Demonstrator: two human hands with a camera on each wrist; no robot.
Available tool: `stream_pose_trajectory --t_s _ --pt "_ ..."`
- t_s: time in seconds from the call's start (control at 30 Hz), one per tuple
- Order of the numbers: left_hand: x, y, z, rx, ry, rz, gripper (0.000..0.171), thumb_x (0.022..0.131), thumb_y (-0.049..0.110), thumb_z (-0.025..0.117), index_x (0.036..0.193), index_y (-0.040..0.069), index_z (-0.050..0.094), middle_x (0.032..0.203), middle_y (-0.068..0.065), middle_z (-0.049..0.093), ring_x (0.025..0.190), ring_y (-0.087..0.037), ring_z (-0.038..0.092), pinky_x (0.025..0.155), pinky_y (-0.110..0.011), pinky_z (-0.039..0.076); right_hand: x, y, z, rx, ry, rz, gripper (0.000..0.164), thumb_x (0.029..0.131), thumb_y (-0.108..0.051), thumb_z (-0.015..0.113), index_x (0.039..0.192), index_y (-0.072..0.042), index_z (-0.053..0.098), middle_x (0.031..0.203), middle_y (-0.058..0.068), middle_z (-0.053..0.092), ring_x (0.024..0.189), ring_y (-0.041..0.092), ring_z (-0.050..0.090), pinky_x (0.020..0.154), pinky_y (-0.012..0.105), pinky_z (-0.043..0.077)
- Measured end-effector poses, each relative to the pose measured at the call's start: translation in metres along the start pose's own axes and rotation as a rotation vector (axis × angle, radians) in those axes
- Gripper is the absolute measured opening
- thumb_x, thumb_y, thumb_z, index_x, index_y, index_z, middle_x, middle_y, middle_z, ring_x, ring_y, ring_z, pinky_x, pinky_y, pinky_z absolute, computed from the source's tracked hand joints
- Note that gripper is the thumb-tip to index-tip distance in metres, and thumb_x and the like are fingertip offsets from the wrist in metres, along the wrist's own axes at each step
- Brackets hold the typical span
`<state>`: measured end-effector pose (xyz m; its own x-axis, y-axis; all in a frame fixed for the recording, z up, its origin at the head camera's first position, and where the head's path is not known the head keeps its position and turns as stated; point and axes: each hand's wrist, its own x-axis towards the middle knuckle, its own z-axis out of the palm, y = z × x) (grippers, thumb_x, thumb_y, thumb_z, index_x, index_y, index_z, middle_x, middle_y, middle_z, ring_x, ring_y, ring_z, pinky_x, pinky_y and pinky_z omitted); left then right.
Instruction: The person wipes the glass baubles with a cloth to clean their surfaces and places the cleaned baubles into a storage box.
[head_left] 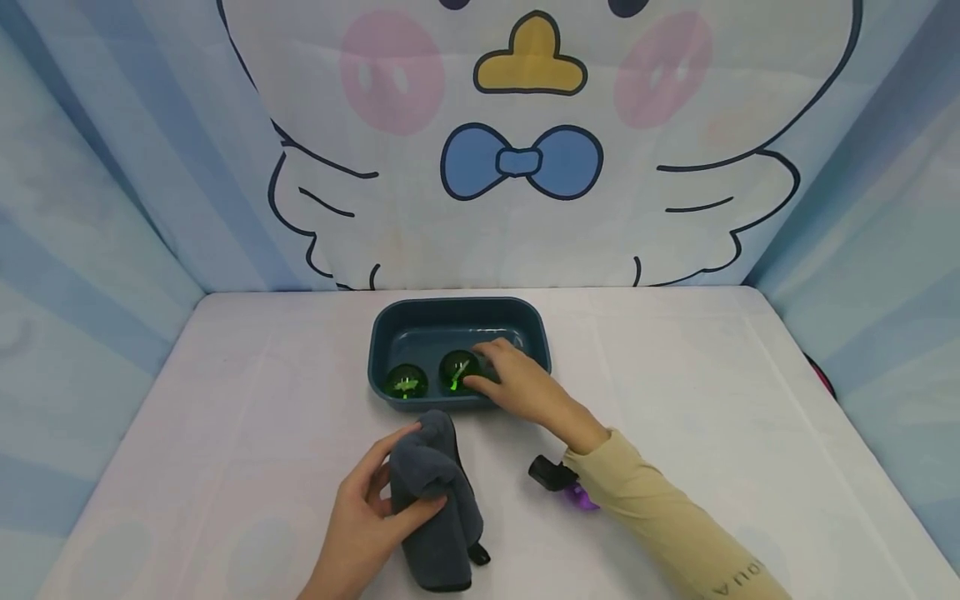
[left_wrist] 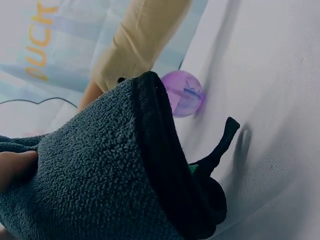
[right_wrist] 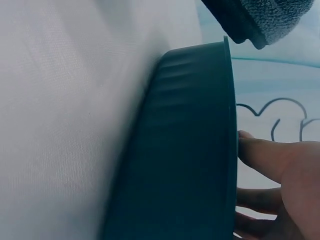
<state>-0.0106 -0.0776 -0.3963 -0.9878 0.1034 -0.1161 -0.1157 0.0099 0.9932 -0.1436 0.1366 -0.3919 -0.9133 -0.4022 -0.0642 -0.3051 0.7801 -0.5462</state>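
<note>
A dark grey towel [head_left: 442, 542], rolled up and edged in black, stands out in front of the tray. My left hand [head_left: 363, 512] grips it with the thumb on the near side and fingers behind; a black loop [left_wrist: 217, 150] sticks out of its end in the left wrist view. Inside a dark teal tray [head_left: 457, 307] are two clear green balls. My right hand [head_left: 521, 385] reaches over the near right rim and holds one green ball [head_left: 457, 371] between thumb and fingers. The other green ball [head_left: 406, 382] lies at the tray's near left. In the right wrist view the tray wall hides the balls.
A clear purple ball [left_wrist: 182, 94] lies on the white table [head_left: 262, 400], partly hidden by my right sleeve [head_left: 660, 517] in the head view. A black device [head_left: 551, 473] sits by the right wrist. A printed cloth backdrop [head_left: 517, 233] rises behind the tray.
</note>
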Motion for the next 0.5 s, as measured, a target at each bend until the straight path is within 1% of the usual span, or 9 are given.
stream_pose_trajectory --t_s 0.27,0.37,0.5 --pt "0.001 -0.001 -0.002 -0.012 -0.009 0.005 0.076 0.076 0.007 0.085 0.140 0.029 0.051 0.146 0.001 0.047 0.119 -0.021 0.060 0.083 -0.032 0.059 -0.016 0.000 -0.013 -0.037 0.042 -0.068 0.057 0.096 -0.033 0.066 0.141 -0.002 0.051 0.134 0.015 0.055 0.119 0.028 0.059 0.097 0.045 0.052" --pt "0.001 -0.001 -0.003 -0.038 -0.012 0.004 0.078 0.076 0.005 0.085 0.141 0.027 0.049 0.146 0.001 0.047 0.121 -0.018 0.059 0.084 -0.034 0.059 -0.024 0.001 -0.018 -0.060 0.060 -0.085 0.056 0.095 -0.032 0.067 0.140 -0.002 0.051 0.134 0.015 0.055 0.119 0.028 0.059 0.098 0.045 0.051" --pt "0.001 -0.001 -0.003 -0.045 -0.008 -0.002 0.078 0.075 0.005 0.085 0.141 0.022 0.047 0.144 -0.001 0.049 0.122 -0.014 0.058 0.086 -0.033 0.059 -0.036 0.004 -0.024 -0.094 0.093 -0.103 0.054 0.095 -0.030 0.069 0.138 -0.003 0.053 0.133 0.014 0.056 0.120 0.027 0.059 0.100 0.045 0.051"
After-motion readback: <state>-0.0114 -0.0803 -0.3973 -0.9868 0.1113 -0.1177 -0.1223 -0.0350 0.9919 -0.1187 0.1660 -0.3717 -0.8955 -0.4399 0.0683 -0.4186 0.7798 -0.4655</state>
